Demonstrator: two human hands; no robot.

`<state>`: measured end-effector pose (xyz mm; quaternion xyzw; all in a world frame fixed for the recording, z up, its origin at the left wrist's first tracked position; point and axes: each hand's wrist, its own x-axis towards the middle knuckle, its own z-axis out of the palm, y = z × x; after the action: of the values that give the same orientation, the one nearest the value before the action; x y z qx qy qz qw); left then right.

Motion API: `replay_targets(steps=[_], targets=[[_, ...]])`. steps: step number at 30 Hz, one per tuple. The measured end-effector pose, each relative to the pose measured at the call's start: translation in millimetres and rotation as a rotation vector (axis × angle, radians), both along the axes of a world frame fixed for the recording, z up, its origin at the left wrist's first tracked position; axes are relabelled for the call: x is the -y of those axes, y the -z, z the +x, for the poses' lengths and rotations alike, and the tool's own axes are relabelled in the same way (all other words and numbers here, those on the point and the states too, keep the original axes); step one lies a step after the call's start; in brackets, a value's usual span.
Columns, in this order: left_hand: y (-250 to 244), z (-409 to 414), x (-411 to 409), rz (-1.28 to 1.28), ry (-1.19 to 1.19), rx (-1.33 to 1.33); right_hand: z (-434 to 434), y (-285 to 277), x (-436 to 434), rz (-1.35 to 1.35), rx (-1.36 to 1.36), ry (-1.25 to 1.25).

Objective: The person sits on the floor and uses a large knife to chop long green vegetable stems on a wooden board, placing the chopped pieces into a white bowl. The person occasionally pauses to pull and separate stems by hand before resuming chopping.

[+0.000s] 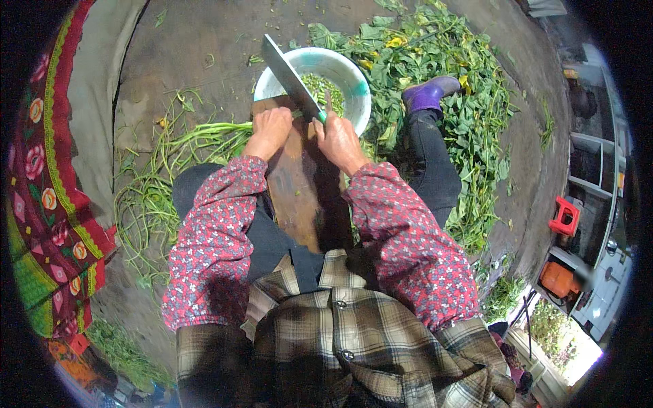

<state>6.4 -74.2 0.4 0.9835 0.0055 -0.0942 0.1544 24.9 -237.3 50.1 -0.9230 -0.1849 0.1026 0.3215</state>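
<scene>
My right hand (pixel 343 143) grips the handle of a wide-bladed cleaver (pixel 291 76), whose blade points away from me over a metal basin (pixel 361 107). Chopped green pieces (pixel 315 84) lie in the basin. My left hand (pixel 270 132) is closed on a bunch of long green stems (pixel 214 133) at the far end of a wooden board (pixel 296 204). The cut ends of the stems are mostly hidden by the fingers. The board runs from the basin's near rim back between my legs, partly in shadow.
Leafy vines (pixel 474 137) with yellow flowers heap on the right, around my purple boot (pixel 428 94). More loose stems (pixel 148 214) spread left. A floral cloth (pixel 48 199) hangs at far left. A red plastic stool (pixel 564 216) and shelving (pixel 592 186) stand at far right.
</scene>
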Motion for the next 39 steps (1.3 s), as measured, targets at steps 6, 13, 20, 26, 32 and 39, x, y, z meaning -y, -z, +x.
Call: replay_targets(steps=[6,13,20,26,32,39], targets=[[3.5,2.9,-5.5,-0.017,0.002,0.046,10.2,-18.2,6.6,0.033,0.022,0.069],[-1.8,13.5,3.8,0.011,0.06,-0.101,-2.4,-23.6,6.8,0.039,-0.009,0.008],[-24.7,4.2,-5.6,-0.092,-0.064,-0.113,-2.5,-16.7,8.7,0.017,-0.019,0.042],[-12.7,-11.4,-48.8,0.013,-0.044,-0.108,-6.7,-7.2,7.6,-0.045,-0.007,0.05],[-7.7,-20.8,-63.1,-0.299,-0.098,-0.199,-5.0,-2.9,11.9,-0.005,-0.025,0.086],[-27.9,-29.2,-47.9,-0.194,0.03,-0.043,-6.4,2.1,16.6,0.012,-0.028,0.081]])
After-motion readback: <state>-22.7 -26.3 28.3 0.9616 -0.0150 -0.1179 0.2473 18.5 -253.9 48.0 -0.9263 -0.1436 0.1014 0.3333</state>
